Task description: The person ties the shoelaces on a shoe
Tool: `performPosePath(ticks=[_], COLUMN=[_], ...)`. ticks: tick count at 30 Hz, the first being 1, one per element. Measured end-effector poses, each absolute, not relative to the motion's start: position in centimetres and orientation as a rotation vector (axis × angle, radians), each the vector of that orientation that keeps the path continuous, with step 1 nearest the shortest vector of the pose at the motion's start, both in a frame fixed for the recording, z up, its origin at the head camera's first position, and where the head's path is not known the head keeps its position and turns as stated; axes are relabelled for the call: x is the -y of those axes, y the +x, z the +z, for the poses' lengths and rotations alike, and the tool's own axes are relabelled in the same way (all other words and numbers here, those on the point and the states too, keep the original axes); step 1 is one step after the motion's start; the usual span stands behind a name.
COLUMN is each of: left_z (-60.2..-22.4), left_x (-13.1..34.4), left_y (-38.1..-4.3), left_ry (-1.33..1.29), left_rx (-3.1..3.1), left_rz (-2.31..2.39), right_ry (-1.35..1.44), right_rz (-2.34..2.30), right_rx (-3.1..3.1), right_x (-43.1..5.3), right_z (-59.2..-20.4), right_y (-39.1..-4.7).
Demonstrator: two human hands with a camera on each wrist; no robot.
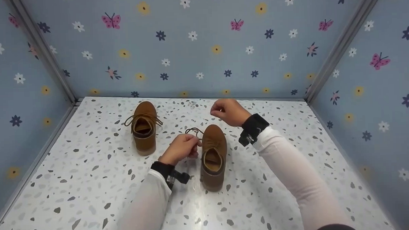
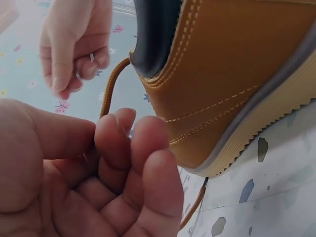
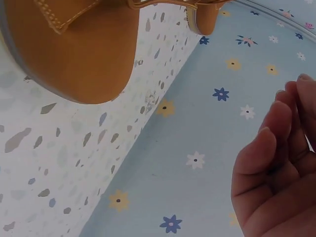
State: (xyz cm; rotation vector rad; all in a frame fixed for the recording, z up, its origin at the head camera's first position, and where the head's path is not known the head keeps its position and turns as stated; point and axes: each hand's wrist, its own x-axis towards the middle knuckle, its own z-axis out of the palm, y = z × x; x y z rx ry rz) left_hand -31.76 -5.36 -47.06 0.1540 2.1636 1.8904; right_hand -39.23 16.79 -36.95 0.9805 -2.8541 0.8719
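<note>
A brown lace-up shoe [image 1: 212,132] stands upright on the floor between the hands, toe pointing away. Beside its left side, my left hand [image 1: 181,148] pinches a brown shoelace [image 2: 111,89] between thumb and index finger; the other fingers curl loosely. In the left wrist view the lace runs from the shoe's collar area down to the pinch, and another stretch of it lies under the shoe's edge. My right hand [image 1: 231,111] hovers beyond the toe and to its right, fingers loosely curled. Nothing shows between those fingers in the right wrist view.
A matching brown shoe [image 1: 145,108] with its lace tied in a bow stands to the left, farther back. White speckled floor [image 1: 91,187] lies under both shoes. Blue flowered panels [image 1: 202,47] with grey metal edges enclose the back and both sides.
</note>
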Motion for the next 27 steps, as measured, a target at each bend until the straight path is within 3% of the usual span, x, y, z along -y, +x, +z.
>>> performPosePath(ticks=[11, 20, 27], left_z=[-46.9, -46.9, -46.8], left_x=[5.9, 6.1, 6.2], left_y=[-31.8, -32.1, -32.0], left_ry=[0.089, 0.029, 0.03], left_rx=[-2.21, -2.202, -2.192], left_rz=[1.949, 1.982, 1.975], right_ry=[1.098, 1.385, 1.38], right_rz=[0.835, 0.7, 0.773], right_rx=[2.996, 2.983, 3.018], right_x=[-17.6, -15.5, -14.8], right_z=[-40.0, -41.5, -41.8], right_y=[-38.0, -37.0, -36.4])
